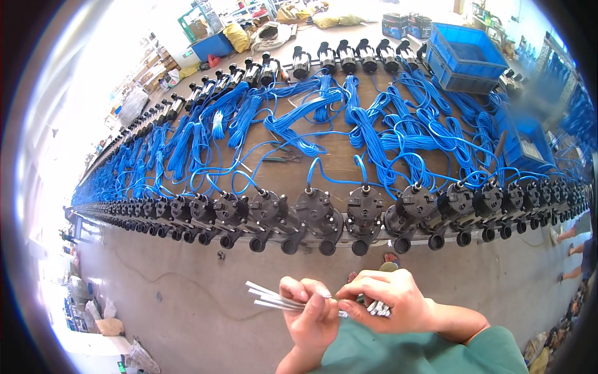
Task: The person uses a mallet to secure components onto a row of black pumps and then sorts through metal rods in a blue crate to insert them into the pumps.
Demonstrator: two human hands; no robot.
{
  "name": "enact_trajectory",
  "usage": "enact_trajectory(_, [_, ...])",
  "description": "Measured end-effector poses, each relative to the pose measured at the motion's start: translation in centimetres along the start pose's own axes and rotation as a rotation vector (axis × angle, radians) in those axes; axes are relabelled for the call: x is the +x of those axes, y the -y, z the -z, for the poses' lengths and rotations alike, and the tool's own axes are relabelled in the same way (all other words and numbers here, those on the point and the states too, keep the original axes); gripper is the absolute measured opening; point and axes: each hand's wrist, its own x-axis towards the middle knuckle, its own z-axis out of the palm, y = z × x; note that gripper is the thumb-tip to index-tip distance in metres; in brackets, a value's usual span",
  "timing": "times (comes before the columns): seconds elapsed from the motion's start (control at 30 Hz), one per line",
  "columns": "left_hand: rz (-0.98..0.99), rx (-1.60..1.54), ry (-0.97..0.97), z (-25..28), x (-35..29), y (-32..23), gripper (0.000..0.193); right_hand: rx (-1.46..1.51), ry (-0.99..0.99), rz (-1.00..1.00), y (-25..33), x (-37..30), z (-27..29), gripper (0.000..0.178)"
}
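In front of my body my left hand (311,315) is closed round several thin white sticks or tubes (273,300), whose ends fan out to the left. My right hand (392,298) is closed too, with more short white stick ends showing beneath its curled fingers. The fingertips of both hands meet over the middle of the bundle. A thin greenish strand shows faintly between them; what exactly they pinch is too small to tell. Both hands are apart from the bench, nearer to me than the row of black pumps (364,209) along its edge.
Bundles of blue cable (367,134) cover much of the brown bench top (274,169), with pliers (281,157) among them. Another row of pumps (346,57) lines the far edge. Blue crates (467,53) stand at the back right. A thin line trails over the grey floor (187,299).
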Motion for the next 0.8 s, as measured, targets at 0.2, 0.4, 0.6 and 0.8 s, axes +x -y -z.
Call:
enact_trajectory(0.2, [-0.385,0.539,-0.006,-0.1,-0.7,0.5,0.036,-0.147,0.051,0.099,-0.1,0.2,-0.3,0.016])
enact_trajectory(0.4, [-0.517,0.952,0.03,-0.2,-1.0,0.1,0.033,-0.14,0.054,0.078,-1.0,0.0,-0.7,0.016])
enact_trajectory(0.6, [-0.578,1.025,0.067,0.3,-1.3,0.2,0.036,0.035,0.025,0.029,-1.3,-0.1,-1.2,0.01])
enact_trajectory(0.8, [-0.517,0.756,0.05,-0.1,-1.1,0.4,0.034,0.125,0.024,0.011,-1.5,-0.2,-1.4,0.009])
